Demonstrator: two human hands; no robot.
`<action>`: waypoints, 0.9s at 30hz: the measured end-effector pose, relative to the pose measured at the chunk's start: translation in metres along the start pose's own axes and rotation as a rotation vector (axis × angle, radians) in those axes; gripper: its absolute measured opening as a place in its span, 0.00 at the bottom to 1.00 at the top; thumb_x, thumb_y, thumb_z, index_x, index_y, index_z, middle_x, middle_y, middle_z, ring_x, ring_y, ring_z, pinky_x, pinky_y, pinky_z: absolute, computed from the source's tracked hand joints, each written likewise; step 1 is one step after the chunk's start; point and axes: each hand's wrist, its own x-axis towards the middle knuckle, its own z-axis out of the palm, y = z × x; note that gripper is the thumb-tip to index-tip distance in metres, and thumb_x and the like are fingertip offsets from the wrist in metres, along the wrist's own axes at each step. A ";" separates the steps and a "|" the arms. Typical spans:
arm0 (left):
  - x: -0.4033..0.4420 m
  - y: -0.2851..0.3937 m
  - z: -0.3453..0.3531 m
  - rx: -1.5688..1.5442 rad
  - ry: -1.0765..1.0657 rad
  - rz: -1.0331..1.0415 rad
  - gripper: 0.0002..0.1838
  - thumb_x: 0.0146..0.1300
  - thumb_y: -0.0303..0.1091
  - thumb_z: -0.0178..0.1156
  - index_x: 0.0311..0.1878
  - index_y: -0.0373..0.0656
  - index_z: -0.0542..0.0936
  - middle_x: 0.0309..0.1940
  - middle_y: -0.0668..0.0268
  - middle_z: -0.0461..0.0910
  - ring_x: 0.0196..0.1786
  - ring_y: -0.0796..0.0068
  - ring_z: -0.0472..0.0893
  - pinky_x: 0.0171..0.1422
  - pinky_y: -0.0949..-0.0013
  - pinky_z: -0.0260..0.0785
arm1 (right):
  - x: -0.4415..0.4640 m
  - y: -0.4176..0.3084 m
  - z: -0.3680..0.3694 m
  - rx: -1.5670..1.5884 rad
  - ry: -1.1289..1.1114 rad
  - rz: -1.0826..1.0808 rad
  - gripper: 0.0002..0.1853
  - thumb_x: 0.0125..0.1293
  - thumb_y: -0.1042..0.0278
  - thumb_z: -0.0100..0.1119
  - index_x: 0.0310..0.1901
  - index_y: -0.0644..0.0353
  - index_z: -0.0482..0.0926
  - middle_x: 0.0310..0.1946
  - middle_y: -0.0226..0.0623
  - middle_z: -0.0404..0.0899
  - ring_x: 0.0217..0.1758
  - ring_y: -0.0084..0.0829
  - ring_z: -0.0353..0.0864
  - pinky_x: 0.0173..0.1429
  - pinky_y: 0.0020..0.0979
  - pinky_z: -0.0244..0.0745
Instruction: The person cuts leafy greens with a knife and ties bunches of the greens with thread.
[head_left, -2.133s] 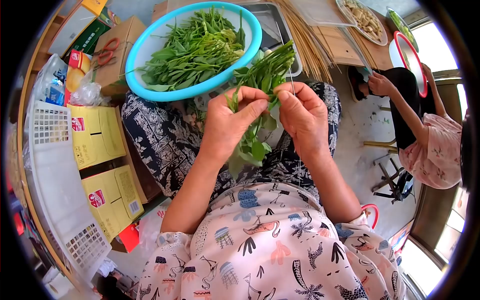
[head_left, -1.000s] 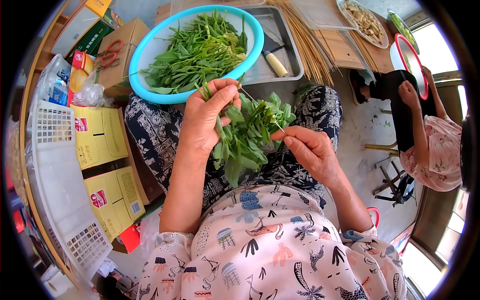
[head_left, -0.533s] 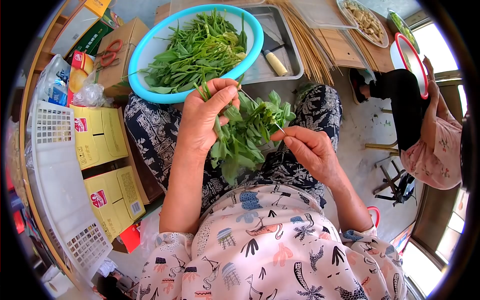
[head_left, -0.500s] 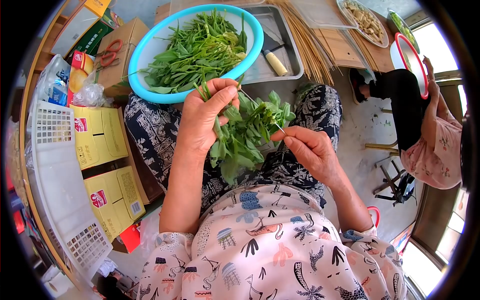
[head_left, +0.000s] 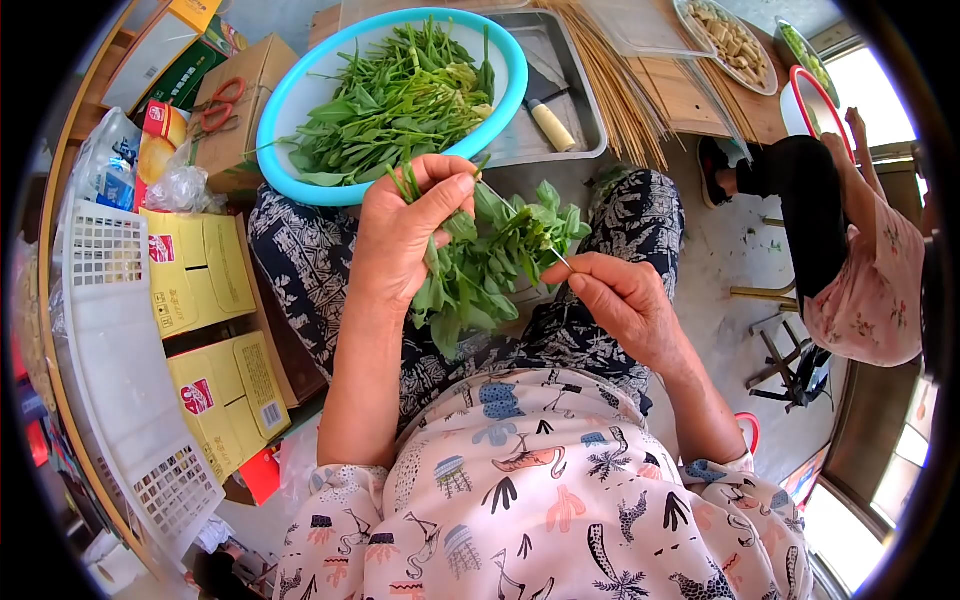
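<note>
My left hand (head_left: 410,225) is closed round the stems of a bunch of leafy greens (head_left: 490,265), whose leaves hang over my lap. A thin metal skewer (head_left: 561,257) runs through the bunch. My right hand (head_left: 622,298) pinches the skewer's lower end between thumb and fingers. Just beyond my hands sits a blue-rimmed basin (head_left: 517,85) heaped with more greens (head_left: 400,110).
A metal tray (head_left: 590,100) holds a scraper with a pale handle (head_left: 552,127). Beside it lie thin wooden sticks (head_left: 620,90). Scissors (head_left: 217,105) rest on a cardboard box (head_left: 250,90). Another person (head_left: 870,280) sits at the right by a red-rimmed basin (head_left: 795,90).
Since the earliest frame my hands have moved apart, and the scraper has come into fuller view. Lately the hanging leaves have shifted slightly, and the other person's hands have moved.
</note>
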 end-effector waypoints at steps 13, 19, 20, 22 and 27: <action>-0.001 0.001 -0.003 -0.023 -0.057 -0.041 0.08 0.60 0.33 0.64 0.41 0.41 0.79 0.28 0.72 0.78 0.29 0.86 0.75 0.22 0.85 0.54 | 0.000 0.003 -0.004 0.078 -0.057 0.032 0.11 0.71 0.67 0.51 0.43 0.64 0.81 0.19 0.26 0.68 0.21 0.14 0.61 0.26 0.21 0.60; -0.004 0.000 -0.001 -0.008 -0.115 -0.109 0.08 0.60 0.31 0.63 0.40 0.39 0.80 0.27 0.72 0.78 0.28 0.89 0.74 0.24 0.86 0.55 | 0.002 0.002 -0.001 0.167 -0.056 0.046 0.11 0.71 0.67 0.50 0.44 0.63 0.81 0.17 0.24 0.65 0.21 0.13 0.59 0.24 0.21 0.57; -0.005 -0.001 0.002 0.021 -0.116 -0.112 0.08 0.60 0.32 0.64 0.41 0.40 0.80 0.27 0.72 0.79 0.28 0.88 0.75 0.23 0.86 0.55 | 0.003 0.001 -0.001 0.156 -0.053 0.054 0.12 0.71 0.67 0.50 0.43 0.63 0.81 0.17 0.23 0.65 0.20 0.13 0.58 0.24 0.20 0.56; -0.004 -0.007 0.006 0.082 -0.118 -0.080 0.09 0.60 0.32 0.64 0.41 0.41 0.80 0.29 0.72 0.79 0.28 0.87 0.75 0.22 0.86 0.54 | 0.005 0.000 -0.001 0.145 -0.048 0.063 0.12 0.71 0.67 0.49 0.43 0.63 0.81 0.17 0.22 0.65 0.20 0.12 0.58 0.23 0.20 0.55; -0.003 -0.014 0.015 0.187 -0.048 0.051 0.08 0.61 0.31 0.63 0.41 0.40 0.79 0.29 0.73 0.78 0.28 0.89 0.73 0.25 0.85 0.55 | 0.011 0.008 0.004 0.265 -0.010 0.083 0.11 0.72 0.66 0.49 0.42 0.62 0.80 0.14 0.17 0.61 0.17 0.10 0.55 0.21 0.18 0.50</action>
